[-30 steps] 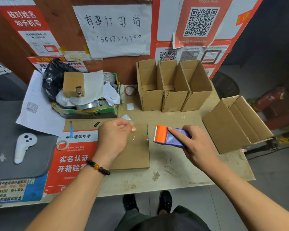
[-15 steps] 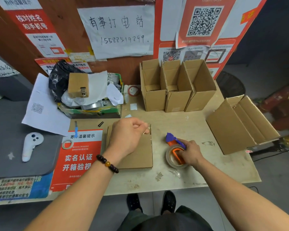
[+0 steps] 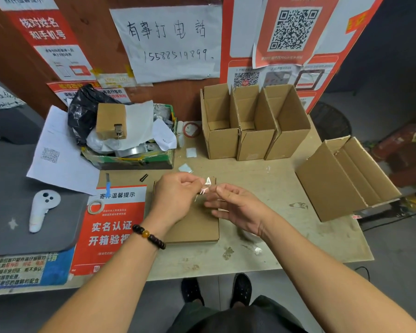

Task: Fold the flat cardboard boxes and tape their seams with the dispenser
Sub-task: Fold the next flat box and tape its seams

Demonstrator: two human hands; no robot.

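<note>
1. Clear tape scrap [image 3: 205, 186] sits between both hands, above the far edge of the flat cardboard box [image 3: 192, 222] lying on the table [image 3: 286, 188].
2. Left hand [image 3: 175, 200]: fingers curled, thumb and forefinger pinching one end of the scrap.
3. Right hand [image 3: 238, 207]: thumb and forefinger closing on the other end of the scrap, remaining fingers spread loosely. Whether it has a firm pinch, cannot tell; blur at the fingertips.
4. Tape dispenser: only a faint roll shape shows under the right wrist, cannot confirm. It is in neither hand.
5. Three folded boxes [image 3: 252, 126] stand open-topped in a row by the wall; one larger box [image 3: 346, 179] lies tilted on its side at the table's right edge.
6. Judged step: dealing with a stray bit of tape before the flat box gets folded. That box is not yet opened or taped.
7. Risks:
   - Tape is thin and sticky, so it may fold onto itself or cling to fingers, which wastes it.
   - If dropped, it could stick to the flat box face in the wrong spot and tear the paper when pulled.
   - Larger box overhangs the right edge; a bump from the right elbow could knock it off.
   - Reaching blind for the dispenser near the wrist risks catching its cutting blade.
</note>
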